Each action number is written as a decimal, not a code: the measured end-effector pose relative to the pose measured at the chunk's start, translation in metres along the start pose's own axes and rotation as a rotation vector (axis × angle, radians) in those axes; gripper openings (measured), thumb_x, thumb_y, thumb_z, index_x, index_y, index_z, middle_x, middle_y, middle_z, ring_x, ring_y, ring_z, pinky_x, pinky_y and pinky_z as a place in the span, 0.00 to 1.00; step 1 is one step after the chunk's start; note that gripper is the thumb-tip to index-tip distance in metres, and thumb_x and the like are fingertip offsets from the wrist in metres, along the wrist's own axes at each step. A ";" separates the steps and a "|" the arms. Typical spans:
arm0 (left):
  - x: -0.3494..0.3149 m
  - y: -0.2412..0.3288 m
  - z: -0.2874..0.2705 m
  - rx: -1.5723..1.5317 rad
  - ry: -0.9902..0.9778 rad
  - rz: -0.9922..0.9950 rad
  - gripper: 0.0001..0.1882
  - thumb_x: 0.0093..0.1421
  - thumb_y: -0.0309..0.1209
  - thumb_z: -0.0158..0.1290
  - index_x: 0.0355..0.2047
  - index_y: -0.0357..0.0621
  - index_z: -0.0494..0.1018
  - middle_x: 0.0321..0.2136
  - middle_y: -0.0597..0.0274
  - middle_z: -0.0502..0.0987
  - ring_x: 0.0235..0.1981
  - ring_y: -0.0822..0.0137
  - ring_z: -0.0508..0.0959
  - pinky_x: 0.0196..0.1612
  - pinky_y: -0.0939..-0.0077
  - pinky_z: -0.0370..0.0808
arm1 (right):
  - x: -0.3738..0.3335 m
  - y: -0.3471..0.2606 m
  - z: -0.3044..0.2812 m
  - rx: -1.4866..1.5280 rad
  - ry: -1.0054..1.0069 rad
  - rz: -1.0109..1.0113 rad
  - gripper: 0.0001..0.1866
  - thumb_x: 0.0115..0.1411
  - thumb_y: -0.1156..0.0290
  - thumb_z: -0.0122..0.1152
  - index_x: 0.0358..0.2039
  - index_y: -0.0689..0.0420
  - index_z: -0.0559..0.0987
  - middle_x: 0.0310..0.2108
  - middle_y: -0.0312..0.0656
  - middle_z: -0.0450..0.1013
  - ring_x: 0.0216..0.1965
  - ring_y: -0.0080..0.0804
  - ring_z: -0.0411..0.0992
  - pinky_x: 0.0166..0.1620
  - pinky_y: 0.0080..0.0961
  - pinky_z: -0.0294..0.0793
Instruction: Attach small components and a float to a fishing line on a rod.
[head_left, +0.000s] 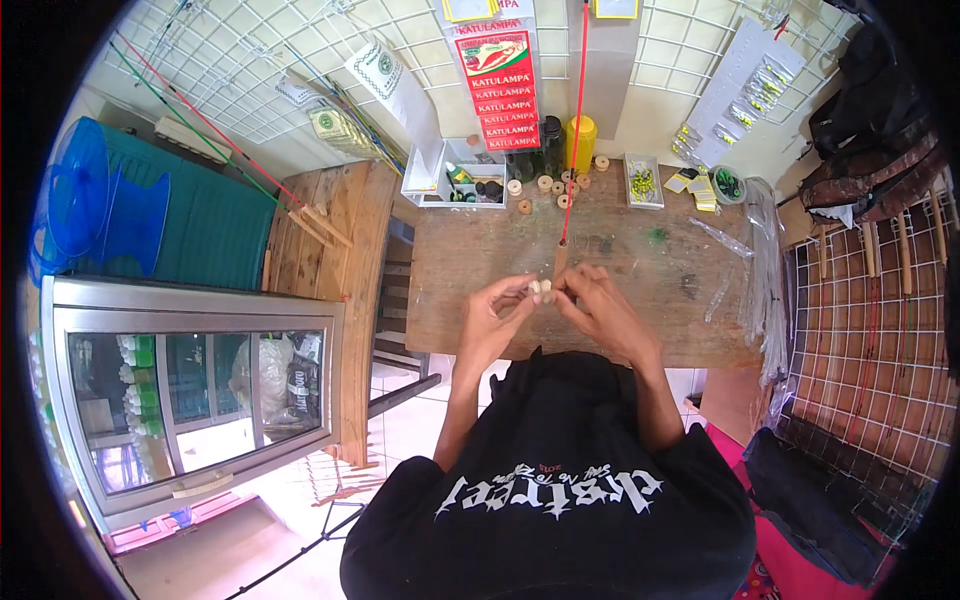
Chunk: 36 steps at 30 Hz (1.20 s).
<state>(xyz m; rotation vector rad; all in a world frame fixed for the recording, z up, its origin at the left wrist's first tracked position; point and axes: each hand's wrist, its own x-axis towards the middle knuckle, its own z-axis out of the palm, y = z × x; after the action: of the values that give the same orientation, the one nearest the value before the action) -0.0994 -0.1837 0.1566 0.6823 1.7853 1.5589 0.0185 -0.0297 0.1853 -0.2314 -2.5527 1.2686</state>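
Above the front of the wooden table, my left hand [495, 310] pinches a small pale wooden spool [541, 287] between thumb and fingers. My right hand [598, 308] meets it from the other side, its fingers bent round and closed on the same spool. A thin red fishing rod [573, 150] stretches away from just beyond my hands. The rod's wooden handle [561, 258] runs down to my right fingers, which cover its near end; I cannot tell whether they touch it. Several similar wooden spools [545, 184] are scattered at the back of the table.
On the table [460, 250] stand a white divided box [430, 190], a yellow bottle [581, 140], a white tray of small green items [643, 185] and a round tub [728, 184]. Plastic sleeves [765, 290] hang at the right edge. A glass cabinet [200, 385] stands left.
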 end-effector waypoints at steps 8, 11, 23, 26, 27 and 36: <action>-0.006 0.015 -0.014 -0.344 0.075 -0.003 0.13 0.60 0.25 0.55 0.45 0.33 0.74 0.35 0.59 0.79 0.35 0.74 0.77 0.39 0.81 0.74 | -0.016 -0.007 0.039 0.142 -0.149 0.022 0.06 0.62 0.71 0.52 0.36 0.60 0.72 0.32 0.49 0.70 0.37 0.48 0.67 0.42 0.40 0.65; -0.011 0.024 -0.019 -0.300 -0.009 -0.027 0.14 0.60 0.27 0.55 0.45 0.33 0.74 0.35 0.59 0.79 0.35 0.74 0.77 0.38 0.82 0.74 | -0.019 0.011 0.045 0.074 -0.017 -0.076 0.05 0.61 0.74 0.51 0.36 0.60 0.72 0.31 0.48 0.71 0.35 0.49 0.67 0.40 0.41 0.65; 0.010 -0.002 -0.027 -0.193 0.165 -0.001 0.15 0.60 0.28 0.56 0.45 0.32 0.74 0.34 0.59 0.79 0.34 0.75 0.76 0.38 0.82 0.73 | 0.010 -0.030 0.034 -0.235 0.050 -0.046 0.03 0.59 0.74 0.53 0.33 0.58 0.73 0.31 0.43 0.71 0.37 0.43 0.65 0.44 0.36 0.61; 0.014 0.007 -0.035 -0.344 0.090 -0.001 0.15 0.60 0.28 0.56 0.45 0.32 0.74 0.33 0.60 0.79 0.33 0.76 0.76 0.39 0.82 0.73 | 0.010 -0.027 0.047 -0.199 -0.018 -0.078 0.03 0.58 0.74 0.53 0.33 0.58 0.73 0.32 0.42 0.71 0.38 0.42 0.65 0.44 0.36 0.61; 0.013 0.013 -0.039 -0.394 0.012 -0.033 0.15 0.60 0.28 0.56 0.45 0.32 0.74 0.34 0.59 0.79 0.33 0.75 0.76 0.39 0.82 0.73 | 0.009 -0.020 0.050 -0.183 -0.019 -0.055 0.04 0.58 0.74 0.53 0.34 0.58 0.73 0.32 0.42 0.71 0.38 0.42 0.65 0.44 0.35 0.61; 0.023 -0.003 -0.047 -0.125 -0.099 -0.053 0.15 0.60 0.28 0.56 0.45 0.32 0.74 0.34 0.59 0.79 0.33 0.75 0.76 0.40 0.81 0.73 | 0.032 -0.017 0.038 -0.270 0.132 -0.005 0.04 0.57 0.76 0.53 0.34 0.59 0.73 0.33 0.43 0.70 0.39 0.44 0.65 0.44 0.36 0.62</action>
<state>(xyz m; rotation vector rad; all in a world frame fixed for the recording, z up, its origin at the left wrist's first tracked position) -0.1496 -0.1971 0.1535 0.6362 1.6071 1.5594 -0.0242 -0.0600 0.1824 -0.3516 -2.6000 0.8720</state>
